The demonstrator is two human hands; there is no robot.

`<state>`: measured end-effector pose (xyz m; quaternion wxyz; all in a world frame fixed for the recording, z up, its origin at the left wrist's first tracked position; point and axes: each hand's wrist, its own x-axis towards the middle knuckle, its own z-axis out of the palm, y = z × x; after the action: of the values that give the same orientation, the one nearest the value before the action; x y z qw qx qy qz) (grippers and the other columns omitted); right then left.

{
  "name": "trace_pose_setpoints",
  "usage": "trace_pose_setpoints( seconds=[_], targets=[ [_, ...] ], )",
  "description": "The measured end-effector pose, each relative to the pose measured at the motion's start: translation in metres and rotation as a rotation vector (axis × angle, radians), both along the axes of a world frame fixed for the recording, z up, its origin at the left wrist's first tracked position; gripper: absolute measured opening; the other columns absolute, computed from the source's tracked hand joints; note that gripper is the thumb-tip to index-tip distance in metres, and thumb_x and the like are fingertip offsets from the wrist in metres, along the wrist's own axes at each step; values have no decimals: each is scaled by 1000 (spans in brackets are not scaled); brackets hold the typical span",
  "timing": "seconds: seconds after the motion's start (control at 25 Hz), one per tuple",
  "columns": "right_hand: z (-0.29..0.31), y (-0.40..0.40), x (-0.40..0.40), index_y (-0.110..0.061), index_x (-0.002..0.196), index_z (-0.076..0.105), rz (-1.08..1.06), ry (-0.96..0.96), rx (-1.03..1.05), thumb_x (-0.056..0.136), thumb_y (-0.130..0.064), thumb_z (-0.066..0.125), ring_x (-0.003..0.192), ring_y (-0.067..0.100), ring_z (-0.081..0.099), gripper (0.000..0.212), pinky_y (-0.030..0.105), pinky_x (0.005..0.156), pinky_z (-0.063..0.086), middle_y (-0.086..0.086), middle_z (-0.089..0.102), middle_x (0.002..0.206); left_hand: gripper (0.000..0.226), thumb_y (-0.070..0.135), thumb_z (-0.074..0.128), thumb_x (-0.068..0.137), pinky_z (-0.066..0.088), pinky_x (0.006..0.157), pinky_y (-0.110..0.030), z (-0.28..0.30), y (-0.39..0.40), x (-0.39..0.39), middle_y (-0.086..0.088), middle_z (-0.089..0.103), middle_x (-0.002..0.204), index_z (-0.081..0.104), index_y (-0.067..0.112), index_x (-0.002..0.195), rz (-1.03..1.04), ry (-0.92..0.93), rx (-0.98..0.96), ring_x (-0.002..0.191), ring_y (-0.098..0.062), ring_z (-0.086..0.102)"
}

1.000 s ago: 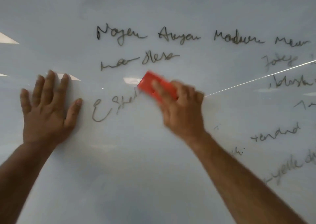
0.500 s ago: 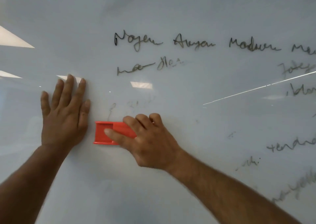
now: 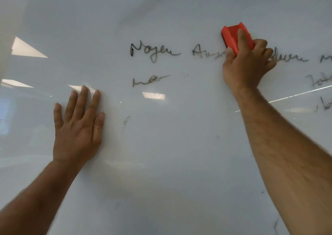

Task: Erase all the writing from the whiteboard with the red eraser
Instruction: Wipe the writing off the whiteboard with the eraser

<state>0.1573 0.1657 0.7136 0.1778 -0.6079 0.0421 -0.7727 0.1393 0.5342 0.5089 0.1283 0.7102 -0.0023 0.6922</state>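
Note:
A glossy whiteboard (image 3: 170, 163) fills the view. My right hand (image 3: 246, 64) grips the red eraser (image 3: 233, 37) and presses it against the board in the top row of writing, over the end of the second word (image 3: 206, 53), which looks smeared. The first word (image 3: 152, 51) of that row stands dark and whole to the left. A short scribble (image 3: 149, 80) sits below it. My left hand (image 3: 79, 127) lies flat on the board at lower left, fingers spread, holding nothing.
More black writing (image 3: 294, 58) runs to the right of the eraser and down the right edge (image 3: 319, 82). Faint smudges (image 3: 125, 121) mark the middle of the board. Ceiling lights reflect on the surface (image 3: 153, 95).
My right hand has swept the eraser from the board's lower middle, beside my left hand, up and right to the top row. The word in the third row and half of the second row are gone.

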Motion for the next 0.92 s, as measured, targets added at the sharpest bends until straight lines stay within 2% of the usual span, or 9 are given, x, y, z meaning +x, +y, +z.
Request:
trace_pose_setpoints(
  seconds=[0.08, 0.24, 0.36, 0.44, 0.56, 0.64, 0.72, 0.84, 0.92],
  targets=[
    [-10, 42, -4, -35, 149, 41, 1, -11, -161, 95, -42, 51, 118, 40, 46, 55, 50, 95, 32, 18, 49, 136, 63, 43, 25, 104, 3, 128, -55, 0, -2, -2, -2, 15, 174, 23, 28, 165, -5, 3, -2, 161, -23, 10],
    [-70, 136, -13, -33, 144, 51, 17, -96, -697, 92, -40, 59, 103, 37, 54, 53, 46, 84, 36, 15, 58, 130, 64, 42, 25, 103, 5, 128, -55, 0, -5, -4, -4, 18, 173, 25, 23, 165, 8, -9, 9, 161, -25, 13],
    [-99, 157, -11, -35, 144, 51, -35, -90, -973, 94, -41, 56, 100, 35, 55, 50, 46, 80, 36, 12, 59, 131, 69, 44, 24, 102, 6, 128, -55, 0, -3, -5, -6, 20, 172, 26, 13, 164, -1, -12, -6, 160, -24, 15],
    [-71, 144, -11, -36, 147, 46, -86, -68, -927, 96, -41, 54, 103, 37, 55, 52, 46, 83, 36, 13, 57, 133, 71, 45, 23, 102, 7, 128, -55, 0, -4, -6, -6, 20, 172, 26, 10, 164, 4, -10, -9, 160, -23, 15],
    [-11, 121, -12, -35, 150, 39, -43, -2, -540, 98, -41, 50, 112, 39, 49, 54, 49, 90, 35, 15, 51, 135, 71, 46, 20, 102, 5, 129, -54, 0, -3, -6, -3, 17, 173, 24, 12, 164, 15, 8, -4, 160, -21, 12],
    [4, 125, -12, -35, 150, 37, -11, 22, -366, 98, -41, 50, 115, 38, 46, 54, 49, 92, 34, 14, 48, 136, 71, 46, 20, 102, 4, 129, -54, 0, -3, -4, -2, 15, 173, 24, 12, 164, 27, 7, -4, 160, -20, 11],
    [-4, 152, -14, -35, 149, 39, 23, 18, -385, 97, -42, 51, 116, 37, 47, 55, 48, 92, 34, 13, 49, 136, 70, 46, 20, 103, 4, 129, -54, 0, -3, -4, -1, 15, 173, 24, 13, 165, 33, 2, -6, 161, -20, 11],
    [-46, 203, -15, -37, 148, 43, -20, -38, -645, 95, -40, 52, 112, 36, 50, 54, 46, 87, 33, 11, 51, 140, 70, 46, 19, 103, 4, 129, -54, 0, -3, -3, -2, 15, 173, 22, 13, 165, 31, 9, 1, 161, -21, 10],
    [-56, 217, -15, -37, 149, 40, -49, -41, -743, 96, -40, 52, 114, 34, 49, 54, 45, 87, 34, 11, 49, 144, 71, 47, 18, 103, 2, 130, -53, 0, -2, -4, -1, 13, 174, 20, 14, 165, 30, 24, 4, 161, -20, 8]
  ],
)
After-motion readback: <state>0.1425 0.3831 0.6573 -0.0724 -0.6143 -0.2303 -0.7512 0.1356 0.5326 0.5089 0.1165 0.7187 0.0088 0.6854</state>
